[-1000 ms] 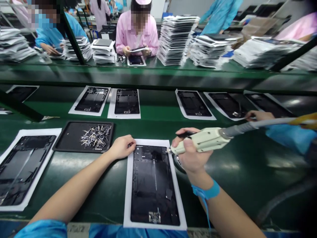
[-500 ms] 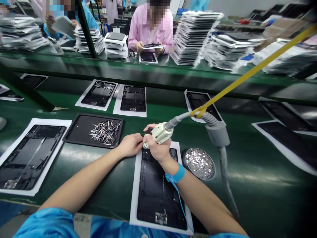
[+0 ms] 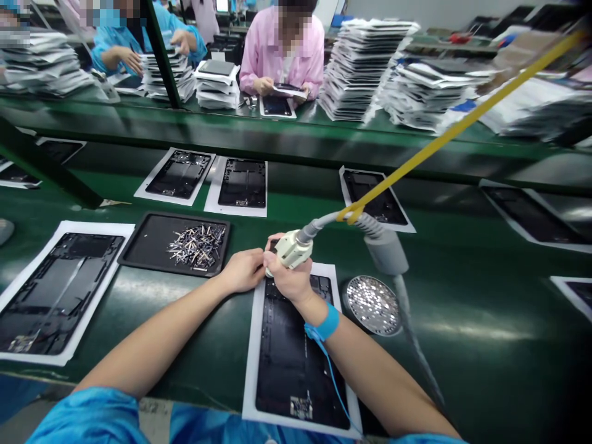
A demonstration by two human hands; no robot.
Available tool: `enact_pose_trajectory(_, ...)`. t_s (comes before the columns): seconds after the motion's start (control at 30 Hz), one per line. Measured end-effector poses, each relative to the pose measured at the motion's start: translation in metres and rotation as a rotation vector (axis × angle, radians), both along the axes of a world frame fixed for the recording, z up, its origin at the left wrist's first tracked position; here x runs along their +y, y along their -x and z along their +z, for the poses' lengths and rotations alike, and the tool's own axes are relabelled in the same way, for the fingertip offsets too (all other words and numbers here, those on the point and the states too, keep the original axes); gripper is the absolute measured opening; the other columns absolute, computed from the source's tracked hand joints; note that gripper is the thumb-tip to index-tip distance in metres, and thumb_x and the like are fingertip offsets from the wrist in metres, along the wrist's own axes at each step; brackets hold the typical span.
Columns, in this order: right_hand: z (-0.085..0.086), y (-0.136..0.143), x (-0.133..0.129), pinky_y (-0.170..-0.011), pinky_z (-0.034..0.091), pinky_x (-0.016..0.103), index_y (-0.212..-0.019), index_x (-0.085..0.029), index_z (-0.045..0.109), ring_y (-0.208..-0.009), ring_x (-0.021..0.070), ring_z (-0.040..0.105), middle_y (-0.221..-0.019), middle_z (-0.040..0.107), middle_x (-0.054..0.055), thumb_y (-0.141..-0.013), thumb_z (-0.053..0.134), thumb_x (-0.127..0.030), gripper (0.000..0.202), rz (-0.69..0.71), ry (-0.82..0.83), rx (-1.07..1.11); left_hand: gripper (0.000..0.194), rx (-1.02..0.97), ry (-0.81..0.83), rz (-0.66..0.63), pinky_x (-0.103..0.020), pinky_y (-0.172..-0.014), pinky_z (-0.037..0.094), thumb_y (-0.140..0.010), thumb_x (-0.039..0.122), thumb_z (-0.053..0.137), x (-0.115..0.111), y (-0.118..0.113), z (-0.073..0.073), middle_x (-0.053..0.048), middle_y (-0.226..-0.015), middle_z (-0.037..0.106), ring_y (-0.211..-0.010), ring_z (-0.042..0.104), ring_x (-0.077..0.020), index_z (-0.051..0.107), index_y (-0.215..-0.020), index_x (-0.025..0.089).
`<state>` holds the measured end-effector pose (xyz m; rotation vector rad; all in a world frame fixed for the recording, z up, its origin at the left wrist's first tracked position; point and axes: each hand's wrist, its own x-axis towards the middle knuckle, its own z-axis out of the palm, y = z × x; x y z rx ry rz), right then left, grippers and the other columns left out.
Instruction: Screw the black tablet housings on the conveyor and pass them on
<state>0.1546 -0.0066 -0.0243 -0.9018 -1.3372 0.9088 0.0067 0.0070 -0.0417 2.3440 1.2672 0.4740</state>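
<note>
My right hand (image 3: 292, 277) is wrapped around a cream-coloured electric screwdriver (image 3: 295, 249) with a grey cable. Its tip is hidden by the hands, over the top left corner of a black tablet housing (image 3: 291, 351) on a white sheet. At that same corner rests my left hand (image 3: 244, 270), fingers curled together; whatever they pinch is hidden. Beside it lies a black tray (image 3: 148, 243) with a heap of small metal strip-like parts (image 3: 197, 246). To the right of the housing is a round dish of shiny small pieces (image 3: 372, 304).
A yellow strap (image 3: 462, 126) slants down to the screwdriver cable. Another tablet housing (image 3: 60, 290) lies at left, with several more along the green bench's far side. Across from me, a person in pink (image 3: 282, 49) handles a panel between tall stacks (image 3: 361, 71). A green post (image 3: 160, 55) stands left.
My right hand and the screwdriver have shifted slightly left, with strap and cable. The far housings have slid left, and those at right lie differently. The co-worker in blue now touches a stack.
</note>
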Motion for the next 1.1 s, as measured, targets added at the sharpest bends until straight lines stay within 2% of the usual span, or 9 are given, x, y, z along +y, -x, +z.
enact_pose_trajectory(0.1, 0.006, -0.005, 0.000, -0.064, 0.059, 0.031, -0.107, -0.022, 0.064, -0.068, 0.0148, 0.066, -0.090, 0.070, 0.003, -0.082, 0.074, -0.035, 0.030, 0.013, 0.015, 0.051, 0.016, -0.008, -0.010, -0.026, -0.028, -0.073, 0.049, -0.095, 0.023, 0.052, 0.000, 0.003, 0.001, -0.005, -0.088, 0.068, -0.082, 0.066, -0.0189, 0.066, -0.087, 0.019)
enact_pose_trajectory(0.17, 0.016, -0.020, -0.001, -0.056, 0.057, 0.028, -0.108, -0.023, 0.063, -0.061, 0.0121, 0.065, -0.094, 0.070, 0.002, -0.084, 0.073, -0.035, 0.028, -0.002, 0.015, 0.117, 0.018, -0.019, -0.020, -0.035, -0.028, -0.070, 0.048, -0.096, 0.023, 0.051, -0.002, 0.005, 0.003, -0.004, -0.084, 0.066, -0.077, 0.064, -0.0172, 0.066, -0.086, 0.019)
enact_pose_trajectory(0.23, 0.028, -0.045, -0.006, -0.049, 0.054, 0.025, -0.108, -0.024, 0.063, -0.053, 0.0095, 0.062, -0.095, 0.069, 0.001, -0.086, 0.071, -0.035, 0.026, -0.043, -0.025, 0.187, 0.019, -0.050, -0.048, -0.005, -0.028, -0.071, 0.048, -0.097, 0.022, 0.051, -0.004, 0.003, 0.004, -0.004, -0.085, 0.065, -0.077, 0.063, -0.0163, 0.067, -0.088, 0.019)
enact_pose_trajectory(0.37, 0.047, -0.111, -0.020, -0.042, 0.050, 0.024, -0.102, -0.022, 0.064, -0.049, 0.0092, 0.061, -0.090, 0.066, 0.000, -0.085, 0.073, -0.034, 0.023, -0.301, -0.154, 0.186, 0.016, -0.083, -0.166, 0.029, -0.033, -0.085, 0.051, -0.097, 0.028, 0.054, -0.004, -0.019, 0.008, -0.007, -0.098, 0.066, -0.093, 0.062, -0.0201, 0.068, -0.098, 0.021)
enact_pose_trajectory(0.53, 0.033, -0.163, -0.027, -0.045, 0.049, 0.026, -0.099, -0.020, 0.066, -0.049, 0.0103, 0.061, -0.086, 0.067, 0.000, -0.081, 0.076, -0.031, 0.023, -0.494, -0.160, 0.092, 0.033, 0.125, -0.162, -0.098, -0.042, -0.089, 0.050, -0.090, 0.041, 0.070, 0.007, -0.063, 0.016, -0.011, -0.111, 0.066, -0.102, 0.061, -0.0284, 0.068, -0.114, 0.019)
enact_pose_trajectory(0.63, 0.020, -0.170, -0.023, -0.045, 0.049, 0.025, -0.100, -0.020, 0.066, -0.049, 0.0100, 0.061, -0.087, 0.068, 0.000, -0.082, 0.074, -0.029, 0.022, -0.503, -0.142, 0.071, 0.029, 0.214, -0.092, -0.138, -0.039, -0.084, 0.050, -0.089, 0.041, 0.072, 0.020, -0.077, 0.017, -0.010, -0.101, 0.068, -0.095, 0.063, -0.0272, 0.070, -0.107, 0.018)
enact_pose_trajectory(0.7, 0.017, -0.169, -0.021, -0.046, 0.050, 0.025, -0.101, -0.021, 0.065, -0.050, 0.0098, 0.061, -0.087, 0.068, 0.000, -0.082, 0.074, -0.027, 0.022, -0.486, -0.140, 0.067, 0.018, 0.198, -0.040, -0.171, -0.034, -0.078, 0.049, -0.093, 0.037, 0.068, 0.029, -0.080, 0.015, -0.006, -0.091, 0.067, -0.086, 0.064, -0.0228, 0.071, -0.097, 0.020)
enact_pose_trajectory(0.8, 0.016, -0.168, -0.018, -0.047, 0.051, 0.025, -0.101, -0.022, 0.065, -0.050, 0.0094, 0.061, -0.087, 0.069, -0.001, -0.081, 0.074, -0.026, 0.023, -0.482, -0.135, 0.055, 0.018, 0.125, -0.020, -0.188, -0.031, -0.073, 0.048, -0.097, 0.033, 0.062, 0.040, -0.082, 0.010, -0.003, -0.085, 0.066, -0.081, 0.064, -0.0190, 0.070, -0.086, 0.021)
enact_pose_trajectory(1.1, 0.014, -0.169, -0.018, -0.048, 0.052, 0.025, -0.102, -0.021, 0.064, -0.050, 0.0093, 0.061, -0.087, 0.068, -0.001, -0.081, 0.073, -0.028, 0.023, -0.493, -0.125, 0.015, 0.019, 0.060, -0.049, -0.173, -0.032, -0.081, 0.050, -0.097, 0.033, 0.061, 0.051, -0.083, 0.006, -0.004, -0.088, 0.067, -0.089, 0.063, -0.0201, 0.072, -0.087, 0.021)
